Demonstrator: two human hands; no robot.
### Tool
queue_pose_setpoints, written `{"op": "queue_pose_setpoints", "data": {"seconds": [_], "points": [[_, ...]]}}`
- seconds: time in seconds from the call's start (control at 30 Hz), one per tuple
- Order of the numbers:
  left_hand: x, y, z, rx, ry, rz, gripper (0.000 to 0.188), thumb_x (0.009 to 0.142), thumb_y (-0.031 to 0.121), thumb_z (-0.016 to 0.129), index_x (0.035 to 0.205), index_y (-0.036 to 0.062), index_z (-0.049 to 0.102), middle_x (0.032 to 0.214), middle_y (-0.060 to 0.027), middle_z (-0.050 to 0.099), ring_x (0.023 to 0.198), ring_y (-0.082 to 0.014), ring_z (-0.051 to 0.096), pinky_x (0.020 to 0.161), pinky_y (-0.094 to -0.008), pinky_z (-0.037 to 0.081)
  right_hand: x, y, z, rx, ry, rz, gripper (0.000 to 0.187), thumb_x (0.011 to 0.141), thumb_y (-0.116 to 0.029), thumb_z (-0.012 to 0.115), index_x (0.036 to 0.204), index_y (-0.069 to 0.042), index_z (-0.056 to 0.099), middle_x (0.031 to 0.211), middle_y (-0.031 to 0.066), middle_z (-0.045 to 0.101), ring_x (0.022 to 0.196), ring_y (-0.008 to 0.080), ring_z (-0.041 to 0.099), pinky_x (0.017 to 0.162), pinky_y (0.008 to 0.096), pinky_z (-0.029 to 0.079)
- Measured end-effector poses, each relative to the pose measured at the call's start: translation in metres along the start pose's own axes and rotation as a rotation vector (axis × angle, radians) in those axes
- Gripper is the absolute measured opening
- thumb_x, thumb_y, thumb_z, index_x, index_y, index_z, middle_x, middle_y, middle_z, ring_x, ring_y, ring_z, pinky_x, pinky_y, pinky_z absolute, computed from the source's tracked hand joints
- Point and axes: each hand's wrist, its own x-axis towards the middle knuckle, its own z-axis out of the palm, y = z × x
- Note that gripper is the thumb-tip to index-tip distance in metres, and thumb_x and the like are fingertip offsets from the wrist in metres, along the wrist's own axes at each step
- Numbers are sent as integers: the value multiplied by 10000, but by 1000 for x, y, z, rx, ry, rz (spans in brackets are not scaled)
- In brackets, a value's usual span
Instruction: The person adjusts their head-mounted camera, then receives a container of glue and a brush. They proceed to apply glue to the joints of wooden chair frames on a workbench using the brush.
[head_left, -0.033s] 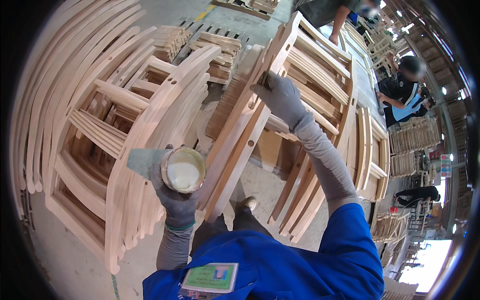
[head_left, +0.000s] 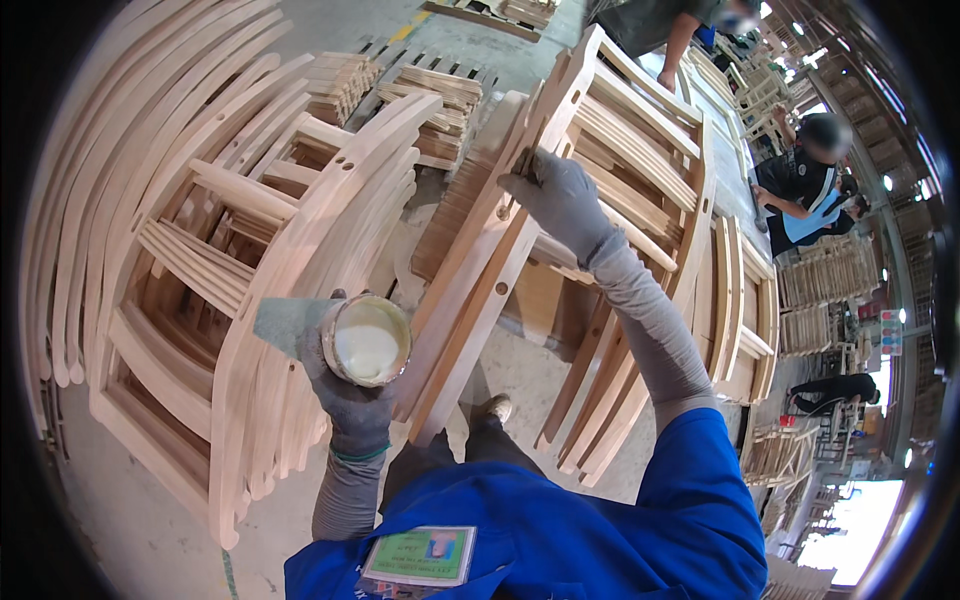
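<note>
My left hand [head_left: 345, 400], in a grey glove, is closed round a small round tub [head_left: 405, 340] of white paste-like stuff. A pale green, see-through flat sheet [head_left: 283, 325] sticks out to the left from the same hand. My right hand [head_left: 568, 200], also gloved, is closed with its fingers bent down at the upper side rail of a wooden chair frame [head_left: 515, 222]. A small dark bit [head_left: 524, 160] shows at its fingertips; what it is I cannot make out. The rail has round holes along its face.
At the left stand stacked wooden chair frames [head_left: 225, 260] and long curved wood pieces [head_left: 110, 200]. Bundles of small slats [head_left: 440, 95] lie behind. More frames [head_left: 740, 300] lean at the right. A person [head_left: 800, 190] works at the far right, and another person's arm [head_left: 680, 45] reaches in at the top.
My right hand has shifted very slightly left and down along the rail. The left hand and the tub look the same.
</note>
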Motion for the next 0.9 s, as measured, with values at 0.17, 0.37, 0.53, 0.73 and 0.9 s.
{"op": "queue_pose_setpoints", "data": {"seconds": [0.17,0.37,0.53,0.73,0.9], "points": [[9,-3,4,26,9,48,476,953,358,346,1285,23,412,1265,-148,484,1183,-317,463,955,-448,435,7,9,-1,138,109,-103,247,812,-267,644,852,-27,606,634,102,595,577,204,585,553,321,441],[11,0,3,595,-158,359,572,785,47,622,1272,-2,326,1308,-191,416,1173,-292,471,968,-406,437,4,6,0,141,65,-67,258,810,-272,642,878,-25,614,666,120,611,602,233,601,574,332,452],[7,9,8,744,-175,455,622,724,11,691,1242,-5,348,1293,-198,424,1172,-292,470,970,-397,431,3,3,-5,112,52,-16,247,789,-264,628,905,-47,602,748,159,633,739,340,614,648,405,470],[3,8,16,273,-132,268,601,722,-38,654,1241,-19,352,1292,-194,425,1192,-287,447,1004,-400,389,4,7,-2,271,90,15,212,781,-221,630,911,-53,624,764,140,644,739,318,626,662,367,483],[2,7,14,549,-156,417,603,706,-53,639,1241,-19,363,1259,-167,444,1201,-275,430,1014,-395,378,-27,0,-33,254,104,-30,178,772,-156,623,894,-30,650,801,141,650,767,249,640,712,320,487]]}}
